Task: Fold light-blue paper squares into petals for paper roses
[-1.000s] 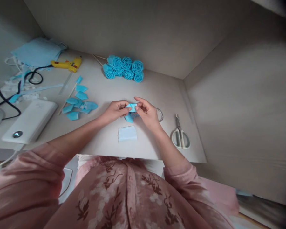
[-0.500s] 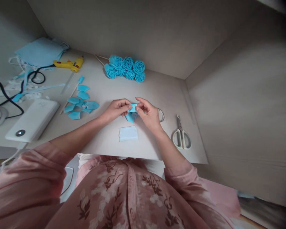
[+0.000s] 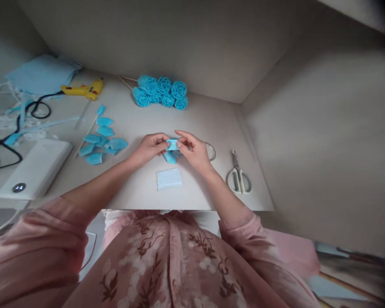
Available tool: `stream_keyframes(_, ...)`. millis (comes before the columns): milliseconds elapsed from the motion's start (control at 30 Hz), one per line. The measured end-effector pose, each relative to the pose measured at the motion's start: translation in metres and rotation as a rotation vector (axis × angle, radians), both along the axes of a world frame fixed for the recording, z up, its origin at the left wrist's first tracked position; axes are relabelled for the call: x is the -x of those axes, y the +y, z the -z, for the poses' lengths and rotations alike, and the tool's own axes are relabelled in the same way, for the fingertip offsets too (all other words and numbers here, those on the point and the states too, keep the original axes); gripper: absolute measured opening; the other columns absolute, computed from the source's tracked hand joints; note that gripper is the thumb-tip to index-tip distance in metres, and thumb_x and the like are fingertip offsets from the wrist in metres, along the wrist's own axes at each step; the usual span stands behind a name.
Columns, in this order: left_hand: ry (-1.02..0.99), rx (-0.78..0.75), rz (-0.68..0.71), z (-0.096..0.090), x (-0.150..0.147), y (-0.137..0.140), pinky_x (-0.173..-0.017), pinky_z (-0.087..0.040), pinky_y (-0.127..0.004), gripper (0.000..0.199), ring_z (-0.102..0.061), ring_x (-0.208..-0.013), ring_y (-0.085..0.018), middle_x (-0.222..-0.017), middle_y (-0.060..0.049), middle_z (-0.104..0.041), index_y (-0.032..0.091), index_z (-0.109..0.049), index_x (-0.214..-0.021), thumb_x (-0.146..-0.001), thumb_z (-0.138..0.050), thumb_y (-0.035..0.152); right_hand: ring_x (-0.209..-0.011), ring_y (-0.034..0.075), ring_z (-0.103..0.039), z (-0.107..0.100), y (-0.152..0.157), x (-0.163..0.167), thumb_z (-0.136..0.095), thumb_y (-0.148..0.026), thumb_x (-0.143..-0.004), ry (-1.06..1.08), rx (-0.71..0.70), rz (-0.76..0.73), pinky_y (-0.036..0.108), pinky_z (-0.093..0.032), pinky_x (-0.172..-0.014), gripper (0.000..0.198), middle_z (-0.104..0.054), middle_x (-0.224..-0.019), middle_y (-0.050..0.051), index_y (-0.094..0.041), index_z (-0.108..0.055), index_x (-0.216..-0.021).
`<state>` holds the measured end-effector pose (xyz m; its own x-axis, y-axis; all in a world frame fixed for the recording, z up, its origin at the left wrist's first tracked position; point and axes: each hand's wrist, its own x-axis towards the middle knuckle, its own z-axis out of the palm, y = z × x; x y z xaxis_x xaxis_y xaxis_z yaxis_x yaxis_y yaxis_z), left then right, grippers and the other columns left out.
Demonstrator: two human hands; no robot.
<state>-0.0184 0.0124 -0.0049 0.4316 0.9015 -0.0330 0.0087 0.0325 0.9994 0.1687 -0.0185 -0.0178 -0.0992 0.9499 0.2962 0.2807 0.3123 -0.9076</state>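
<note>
Between my two hands is a small folded piece of blue fabric (image 3: 172,144), held just above the table. My left hand (image 3: 152,146) pinches its left end, and my right hand (image 3: 194,150) pinches its right end between thumb and fingers, the index finger raised. Under the hands lies another blue cut piece (image 3: 170,157), partly covered. A pale rectangular fabric piece (image 3: 169,179) lies flat nearer my body. Beside my right hand a roll of clear tape (image 3: 211,151) is partly hidden.
Scissors (image 3: 239,177) lie at right. Several blue petal-shaped pieces (image 3: 105,131) and a thin stick (image 3: 86,139) lie at left, near a white power bank (image 3: 35,169). Behind are a yellow glue gun (image 3: 85,90), blue masks (image 3: 41,75) and blue fabric roses (image 3: 163,92). Walls enclose the table.
The camera view has shifted slightly, so everything appears further left. Both hands keep hold of the blue piece, with little movement. The power bank's display now shows lit digits.
</note>
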Motion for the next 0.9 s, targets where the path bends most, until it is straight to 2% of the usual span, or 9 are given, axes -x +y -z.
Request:
stream_keyframes(100, 0.015, -0.002, -0.078, 0.001, 0.001, 0.002, -0.048, -0.037, -0.020, 0.017, -0.047, -0.047, -0.007, -0.054, 0.003, -0.057, 0.015, -0.062, -0.074, -0.070, -0.068, 0.031, -0.082, 0.013, -0.065, 0.001, 0.008, -0.008, -0.060, -0.047, -0.089, 0.013, -0.031, 0.027, 0.027, -0.055, -0.076, 0.042, -0.070, -0.093, 0.002, -0.023, -0.064, -0.123)
stream_keyframes(233, 0.018, 0.016, -0.158, 0.005, 0.001, 0.008, -0.045, -0.036, -0.019, 0.015, -0.048, -0.044, -0.008, -0.052, 0.003, -0.058, 0.015, -0.063, -0.078, -0.070, -0.068, 0.028, -0.081, 0.013, -0.066, -0.019, 0.018, -0.032, -0.056, -0.050, -0.090, -0.037, -0.081, 0.226, 0.028, -0.056, -0.074, 0.039, -0.072, -0.093, 0.003, -0.023, -0.067, -0.116)
stream_keyframes(367, -0.004, -0.006, -0.187, 0.007, 0.001, 0.011, -0.045, -0.037, -0.019, 0.012, -0.050, -0.044, -0.008, -0.052, 0.003, -0.058, 0.016, -0.063, -0.078, -0.071, -0.066, 0.025, -0.076, 0.012, -0.067, -0.048, 0.005, -0.079, -0.057, -0.047, -0.089, -0.089, -0.101, 0.351, 0.025, -0.055, -0.065, 0.034, -0.071, -0.094, 0.002, -0.024, -0.069, -0.111)
stream_keyframes(433, -0.002, -0.024, -0.202, 0.006, 0.001, 0.012, -0.044, -0.036, -0.019, 0.010, -0.049, -0.044, -0.008, -0.052, 0.004, -0.057, 0.016, -0.062, -0.077, -0.071, -0.065, 0.024, -0.073, 0.012, -0.066, -0.054, -0.012, -0.110, -0.057, -0.045, -0.088, -0.111, -0.111, 0.460, 0.023, -0.053, -0.059, 0.033, -0.071, -0.092, 0.002, -0.024, -0.069, -0.110)
stream_keyframes(533, 0.003, -0.050, -0.211, 0.003, 0.001, 0.011, -0.044, -0.035, -0.019, 0.008, -0.048, -0.044, -0.008, -0.052, 0.004, -0.056, 0.016, -0.062, -0.076, -0.072, -0.064, 0.022, -0.069, 0.014, -0.067, -0.044, -0.045, -0.151, -0.056, -0.038, -0.086, -0.156, -0.025, 0.680, 0.023, -0.050, -0.053, 0.032, -0.072, -0.088, 0.005, -0.019, -0.070, -0.106)
stream_keyframes(600, 0.004, -0.059, -0.208, 0.002, 0.001, 0.010, -0.044, -0.035, -0.019, 0.007, -0.048, -0.044, -0.008, -0.052, 0.004, -0.056, 0.016, -0.062, -0.076, -0.072, -0.064, 0.022, -0.069, 0.015, -0.067, -0.030, -0.065, -0.170, -0.053, -0.033, -0.085, -0.262, 0.076, 0.797, 0.026, -0.052, -0.056, 0.031, -0.073, -0.088, 0.006, -0.017, -0.071, -0.104)
stream_keyframes(700, 0.003, -0.065, -0.191, 0.002, 0.000, 0.009, -0.045, -0.035, -0.020, 0.005, -0.049, -0.044, -0.009, -0.052, 0.003, -0.057, 0.017, -0.063, -0.076, -0.073, -0.064, 0.021, -0.080, 0.018, -0.070, -0.008, -0.086, -0.177, -0.055, -0.028, -0.084, -0.553, 0.190, 0.819, 0.030, -0.055, -0.073, 0.028, -0.076, -0.092, 0.008, -0.016, -0.074, -0.101)
stream_keyframes(800, -0.004, -0.061, -0.192, 0.003, 0.001, 0.009, -0.045, -0.036, -0.020, 0.004, -0.050, -0.046, -0.009, -0.053, 0.003, -0.057, 0.017, -0.063, -0.075, -0.073, -0.064, 0.020, -0.087, 0.020, -0.071, 0.003, -0.090, -0.169, -0.061, -0.027, -0.083, -0.645, 0.216, 0.807, 0.031, -0.053, -0.080, 0.025, -0.077, -0.095, 0.009, -0.017, -0.075, -0.101)
stream_keyframes(900, -0.015, -0.055, -0.209, 0.001, 0.001, 0.009, -0.045, -0.036, -0.020, 0.003, -0.049, -0.045, -0.009, -0.052, 0.003, -0.056, 0.017, -0.064, -0.074, -0.073, -0.064, 0.020, -0.087, 0.021, -0.071, 0.004, -0.085, -0.160, -0.061, -0.027, -0.084, -0.683, 0.217, 0.827, 0.031, -0.052, -0.081, 0.022, -0.078, -0.095, 0.009, -0.019, -0.075, -0.099)
